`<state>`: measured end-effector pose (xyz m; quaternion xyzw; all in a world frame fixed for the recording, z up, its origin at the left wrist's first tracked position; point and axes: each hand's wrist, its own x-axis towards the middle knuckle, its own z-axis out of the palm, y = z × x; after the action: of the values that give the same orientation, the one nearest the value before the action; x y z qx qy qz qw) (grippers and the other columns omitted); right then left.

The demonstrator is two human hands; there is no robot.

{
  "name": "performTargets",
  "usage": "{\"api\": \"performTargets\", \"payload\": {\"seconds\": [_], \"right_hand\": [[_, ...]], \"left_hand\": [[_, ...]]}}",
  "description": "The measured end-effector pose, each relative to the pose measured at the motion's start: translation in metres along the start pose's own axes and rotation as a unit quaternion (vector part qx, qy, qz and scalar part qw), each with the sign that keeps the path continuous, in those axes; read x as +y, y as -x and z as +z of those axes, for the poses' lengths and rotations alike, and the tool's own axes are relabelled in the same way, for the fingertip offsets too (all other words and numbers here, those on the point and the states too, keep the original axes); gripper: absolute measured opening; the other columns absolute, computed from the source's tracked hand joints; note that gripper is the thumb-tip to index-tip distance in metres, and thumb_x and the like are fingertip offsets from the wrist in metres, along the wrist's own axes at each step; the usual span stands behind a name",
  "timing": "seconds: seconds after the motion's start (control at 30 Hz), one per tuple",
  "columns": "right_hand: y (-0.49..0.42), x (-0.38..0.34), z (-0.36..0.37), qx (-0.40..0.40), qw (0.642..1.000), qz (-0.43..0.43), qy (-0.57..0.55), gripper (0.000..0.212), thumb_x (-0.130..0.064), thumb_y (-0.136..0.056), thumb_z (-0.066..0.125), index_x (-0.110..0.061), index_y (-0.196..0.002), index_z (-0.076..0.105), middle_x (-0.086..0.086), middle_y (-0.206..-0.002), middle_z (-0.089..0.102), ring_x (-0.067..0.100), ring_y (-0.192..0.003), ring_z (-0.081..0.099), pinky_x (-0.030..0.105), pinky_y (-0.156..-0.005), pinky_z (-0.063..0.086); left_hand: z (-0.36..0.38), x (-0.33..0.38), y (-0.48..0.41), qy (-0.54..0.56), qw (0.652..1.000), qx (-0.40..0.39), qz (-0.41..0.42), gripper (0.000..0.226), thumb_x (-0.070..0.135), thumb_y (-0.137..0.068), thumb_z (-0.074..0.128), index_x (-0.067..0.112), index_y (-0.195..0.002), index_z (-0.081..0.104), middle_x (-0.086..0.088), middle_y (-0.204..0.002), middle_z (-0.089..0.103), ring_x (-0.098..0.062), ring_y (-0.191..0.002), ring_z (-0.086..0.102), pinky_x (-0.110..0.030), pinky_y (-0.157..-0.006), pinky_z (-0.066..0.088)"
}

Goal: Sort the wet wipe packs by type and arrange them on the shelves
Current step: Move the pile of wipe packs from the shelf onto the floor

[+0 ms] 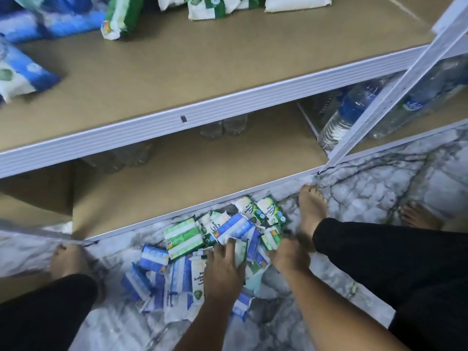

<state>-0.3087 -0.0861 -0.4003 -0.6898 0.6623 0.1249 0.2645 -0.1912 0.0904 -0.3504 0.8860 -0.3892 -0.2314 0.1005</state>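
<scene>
A pile of packs [192, 262] is seen on the marbled floor [379, 188], just on the near side of the lower shelf [177, 188], between two black-clad legs. About eight blue ones and about six green-and-white ones can be counted there, but several are overlapped, so an exact tally cannot be given.

On the upper shelf [177, 72], roughly four blue packs [22, 74] are made out at the left, blurred. A few green packs [121, 19] are seen at the far middle, cut off by the top edge.

Both arms are reached down into the pile. The left hand [222, 269] is laid knuckles-up, with its fingers bent over the near edge of a blue pack [235, 228] and clamped on it; the thumb is hidden. The right hand [286, 252] is set just to its right, against a green pack [272, 239]. Whether that pack is gripped cannot be told, as the fingers are tucked out of sight.

Under the upper shelf, four clear bottles [349, 115] are picked out: two lying at the right, two standing further back. Others are lost in shadow. Three bare feet [311, 211] are shown.
</scene>
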Motion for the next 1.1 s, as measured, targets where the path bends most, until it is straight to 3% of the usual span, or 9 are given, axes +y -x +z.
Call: {"api": "performTargets", "payload": {"seconds": [0.07, 0.2, 0.3, 0.33, 0.43, 0.53, 0.7, 0.9, 1.1], "right_hand": [[0.057, -0.028, -0.04, -0.036, 0.999, -0.009, -0.034, 0.043, -0.049, -0.093, 0.062, -0.013, -0.116, 0.064, 0.008, -0.118, 0.061, 0.026, -0.11, 0.062, 0.028, -0.076, 0.046], [0.096, -0.054, -0.077, 0.052, 0.99, -0.051, -0.123, 0.032, -0.041, -0.088, 0.066, -0.015, -0.106, 0.071, 0.009, -0.108, 0.07, 0.029, -0.097, 0.067, 0.032, -0.077, 0.056], [0.117, -0.087, -0.147, 0.177, 0.955, -0.159, -0.176, 0.013, -0.022, -0.087, 0.07, -0.019, -0.099, 0.075, 0.005, -0.1, 0.073, 0.023, -0.089, 0.067, 0.012, -0.07, 0.037], [0.124, -0.096, -0.171, 0.179, 0.956, -0.162, -0.165, 0.012, -0.019, -0.087, 0.069, -0.023, -0.098, 0.074, 0.001, -0.099, 0.07, 0.02, -0.086, 0.064, 0.013, -0.066, 0.032], [0.124, -0.123, -0.233, 0.278, 0.88, -0.27, -0.274, 0.021, -0.009, -0.08, 0.067, -0.023, -0.095, 0.074, -0.002, -0.092, 0.068, 0.018, -0.078, 0.063, 0.019, -0.067, 0.045], [0.11, -0.143, -0.299, 0.368, 0.819, -0.354, -0.262, 0.026, -0.005, -0.073, 0.071, -0.019, -0.095, 0.076, -0.002, -0.085, 0.067, 0.02, -0.077, 0.062, 0.031, -0.075, 0.054], [0.085, -0.169, -0.391, 0.292, 0.857, -0.378, -0.196, 0.038, -0.014, -0.079, 0.072, -0.024, -0.116, 0.07, -0.008, -0.096, 0.057, 0.016, -0.089, 0.056, 0.026, -0.079, 0.045], [0.026, -0.192, -0.434, 0.258, 0.881, -0.369, -0.149, 0.048, -0.027, -0.08, 0.075, -0.035, -0.126, 0.064, -0.011, -0.109, 0.054, 0.022, -0.106, 0.057, 0.04, -0.093, 0.052], [-0.034, -0.223, -0.443, 0.296, 0.882, -0.362, -0.061, 0.064, -0.036, -0.085, 0.073, -0.023, -0.144, 0.053, 0.001, -0.146, 0.053, 0.026, -0.137, 0.04, 0.028, -0.111, 0.027]], "left_hand": [[-0.008, 0.002, 0.001, -0.018, 1.0, 0.012, 0.005, 0.072, 0.062, -0.089, 0.053, 0.024, -0.147, 0.031, -0.005, -0.134, 0.044, -0.026, -0.122, 0.046, -0.037, -0.094, 0.05], [-0.038, 0.021, 0.001, 0.076, 0.994, 0.078, -0.008, 0.067, 0.067, -0.086, 0.049, 0.025, -0.138, 0.04, -0.003, -0.125, 0.047, -0.025, -0.111, 0.052, -0.039, -0.087, 0.052], [-0.091, 0.054, -0.006, 0.185, 0.969, 0.157, 0.035, 0.046, 0.058, -0.085, 0.051, 0.035, -0.124, 0.049, 0.007, -0.116, 0.049, -0.02, -0.102, 0.057, -0.038, -0.077, 0.052], [-0.114, 0.067, -0.009, 0.201, 0.962, 0.177, 0.058, 0.038, 0.054, -0.086, 0.054, 0.038, -0.121, 0.05, 0.011, -0.114, 0.049, -0.016, -0.099, 0.058, -0.036, -0.074, 0.051], [-0.192, 0.105, -0.018, 0.222, 0.927, 0.258, 0.156, 0.025, 0.042, -0.089, 0.059, 0.036, -0.113, 0.056, 0.016, -0.107, 0.053, -0.008, -0.091, 0.059, -0.024, -0.075, 0.046], [-0.274, 0.139, -0.026, 0.22, 0.891, 0.33, 0.223, 0.021, 0.036, -0.089, 0.063, 0.029, -0.109, 0.061, 0.014, -0.101, 0.06, -0.007, -0.087, 0.059, -0.019, -0.076, 0.043], [-0.362, 0.168, -0.067, 0.179, 0.9, 0.337, 0.208, 0.036, 0.044, -0.085, 0.064, 0.028, -0.118, 0.06, 0.009, -0.113, 0.064, -0.017, -0.097, 0.061, -0.034, -0.084, 0.051], [-0.389, 0.171, -0.148, 0.113, 0.932, 0.317, 0.137, 0.047, 0.041, -0.088, 0.062, 0.018, -0.129, 0.06, -0.006, -0.124, 0.061, -0.029, -0.116, 0.058, -0.041, -0.094, 0.051], [-0.385, 0.172, -0.222, 0.046, 0.952, 0.302, -0.014, 0.073, 0.067, -0.085, 0.056, 0.013, -0.134, 0.051, -0.012, -0.133, 0.052, -0.034, -0.126, 0.048, -0.048, -0.098, 0.044]]}}
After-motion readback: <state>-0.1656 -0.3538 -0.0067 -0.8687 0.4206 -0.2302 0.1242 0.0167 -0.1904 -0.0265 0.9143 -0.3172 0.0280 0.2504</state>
